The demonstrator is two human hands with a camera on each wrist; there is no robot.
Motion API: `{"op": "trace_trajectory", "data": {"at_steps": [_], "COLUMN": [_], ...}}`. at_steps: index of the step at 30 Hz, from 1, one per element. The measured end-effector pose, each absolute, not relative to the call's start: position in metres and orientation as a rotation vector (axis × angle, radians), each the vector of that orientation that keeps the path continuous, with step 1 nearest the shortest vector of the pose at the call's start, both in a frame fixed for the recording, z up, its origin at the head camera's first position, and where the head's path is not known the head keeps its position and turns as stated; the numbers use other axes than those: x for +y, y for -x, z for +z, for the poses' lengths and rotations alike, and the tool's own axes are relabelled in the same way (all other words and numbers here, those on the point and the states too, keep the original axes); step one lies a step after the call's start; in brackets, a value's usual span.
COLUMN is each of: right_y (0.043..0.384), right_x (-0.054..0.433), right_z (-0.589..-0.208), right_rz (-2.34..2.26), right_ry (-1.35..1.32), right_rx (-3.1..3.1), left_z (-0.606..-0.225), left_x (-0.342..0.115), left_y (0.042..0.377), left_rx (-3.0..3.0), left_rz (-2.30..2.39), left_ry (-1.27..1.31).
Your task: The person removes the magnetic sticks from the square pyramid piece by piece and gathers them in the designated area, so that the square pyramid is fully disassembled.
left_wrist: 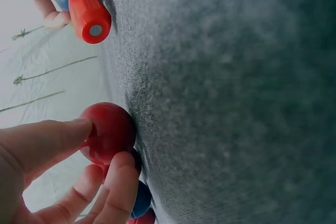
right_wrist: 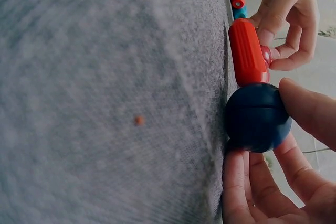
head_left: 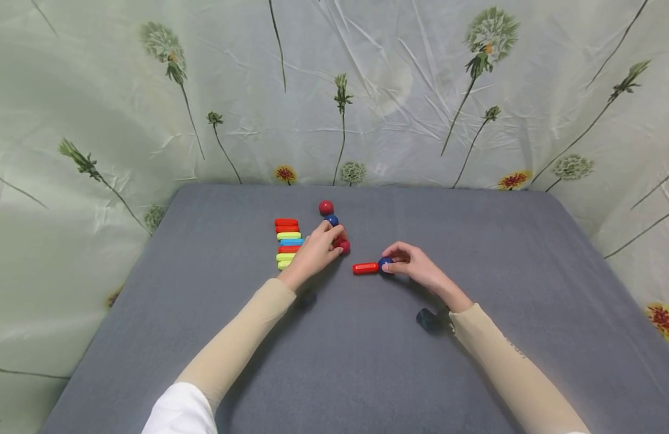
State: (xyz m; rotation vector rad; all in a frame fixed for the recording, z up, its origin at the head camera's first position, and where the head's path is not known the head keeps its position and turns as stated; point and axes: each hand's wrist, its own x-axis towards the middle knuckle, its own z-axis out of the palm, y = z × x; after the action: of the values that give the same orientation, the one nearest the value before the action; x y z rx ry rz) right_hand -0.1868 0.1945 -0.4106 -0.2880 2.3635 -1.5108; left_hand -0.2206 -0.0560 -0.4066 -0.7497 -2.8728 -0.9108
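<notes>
My left hand [head_left: 316, 248] pinches a red ball [left_wrist: 108, 132] between thumb and fingers, low against the grey table. Behind its fingers sit more balls, among them a blue ball [head_left: 331, 220] and a red ball [head_left: 326, 207]. To the right, my right hand [head_left: 419, 266] holds a dark blue ball [right_wrist: 258, 117] by thumb and fingertips. A red ridged stick [head_left: 365, 268] meets that ball end to end and points left, toward the left hand. In the left wrist view, the stick's free end shows a round grey metal spot.
Several short red, yellow-green and blue sticks [head_left: 288, 235] lie stacked in a column left of the left hand, partly hidden by it. The grey table [head_left: 356, 367] ends at the back against a hanging flowered cloth [head_left: 399, 90]. A dark wrist device [head_left: 428, 320] shows beside the right wrist.
</notes>
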Motion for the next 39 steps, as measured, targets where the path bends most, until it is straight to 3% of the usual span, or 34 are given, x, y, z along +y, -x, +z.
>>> {"op": "trace_trajectory", "data": {"at_steps": [6,15,24,34,39], "right_y": [0.186,0.187,0.186,0.187,0.192], "right_x": [0.195,0.199,0.196,0.196,0.192], "right_z": [-0.411,-0.414,-0.416,-0.414,-0.413], "right_rz": [-1.511,-1.552,-1.538,-1.535,-1.548], "right_ry": [0.285,0.309,0.301,0.265,0.253], "right_rx": [2.363,2.339,2.373,2.398,2.411], "left_z": [-0.404,-0.402,-0.408,-0.398,-0.394], "left_x": [-0.054,-0.024,-0.014,-0.059,-0.098], "left_y": [0.214,0.19,0.192,0.193,0.186], "left_rx": [-2.827,-3.038,-2.946,-2.86,-2.803], "left_rz": [-0.905,-0.659,-0.654,-1.149,-1.135], "left_ry": [0.75,1.177,1.112,1.101,1.072]}}
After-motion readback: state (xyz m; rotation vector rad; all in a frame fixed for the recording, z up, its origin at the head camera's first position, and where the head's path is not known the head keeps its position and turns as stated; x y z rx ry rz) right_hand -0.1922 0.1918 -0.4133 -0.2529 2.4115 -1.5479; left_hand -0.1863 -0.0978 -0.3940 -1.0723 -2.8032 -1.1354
